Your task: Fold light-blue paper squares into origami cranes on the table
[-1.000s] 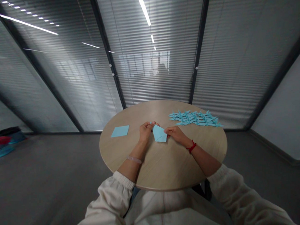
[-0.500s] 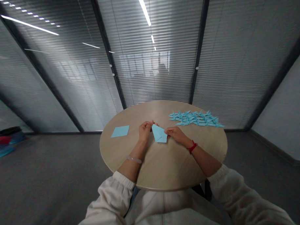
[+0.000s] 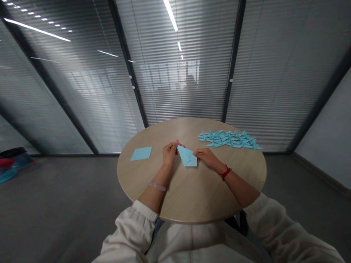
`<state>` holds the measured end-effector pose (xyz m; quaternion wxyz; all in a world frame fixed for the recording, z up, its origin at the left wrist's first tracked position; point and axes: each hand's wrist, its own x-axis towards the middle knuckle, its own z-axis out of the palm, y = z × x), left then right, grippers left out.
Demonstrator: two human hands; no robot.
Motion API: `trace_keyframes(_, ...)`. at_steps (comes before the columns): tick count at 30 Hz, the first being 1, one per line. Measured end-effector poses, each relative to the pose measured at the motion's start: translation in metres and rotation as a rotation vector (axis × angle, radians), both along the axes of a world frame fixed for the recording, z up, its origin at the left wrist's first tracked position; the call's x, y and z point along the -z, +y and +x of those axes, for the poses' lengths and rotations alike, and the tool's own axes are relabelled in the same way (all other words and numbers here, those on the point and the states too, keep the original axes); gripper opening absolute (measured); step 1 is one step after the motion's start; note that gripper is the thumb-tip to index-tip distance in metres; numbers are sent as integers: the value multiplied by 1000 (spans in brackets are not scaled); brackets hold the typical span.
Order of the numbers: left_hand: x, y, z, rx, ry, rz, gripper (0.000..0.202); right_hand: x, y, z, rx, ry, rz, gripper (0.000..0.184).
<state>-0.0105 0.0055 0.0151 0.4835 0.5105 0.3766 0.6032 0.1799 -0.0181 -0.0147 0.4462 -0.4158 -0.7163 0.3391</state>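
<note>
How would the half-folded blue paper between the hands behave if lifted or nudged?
The folded paper looks thin and very light, so a nudge would probably slide it over the smooth table. Its creased layers likely make it stiffer than the flat sheet, though still bendable. The left hand seems to pinch just its tip, suggesting it lifts easily.

Cream sleeves (image 3: 133, 229); red wrist cord (image 3: 224, 172); clear bracelet (image 3: 156, 186).

No legible text, labels, brands or numbers in view. The blue folded paper (image 3: 188, 158), flat blue sheet (image 3: 141, 153), paper cranes (image 3: 228, 139), round table (image 3: 195, 200) and glass walls (image 3: 179, 77) all show plain, unmarked surfaces.
</note>
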Motion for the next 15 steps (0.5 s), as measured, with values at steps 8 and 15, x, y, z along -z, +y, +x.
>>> trace_keyframes(8, 6, 5, 7, 149, 63, -30, 46, 3, 7, 7, 235, 155, 23, 34)
trace_keyframes(15, 20, 13, 4, 122, 336, 174, 65, 9, 14, 11, 314, 102, 73, 34)
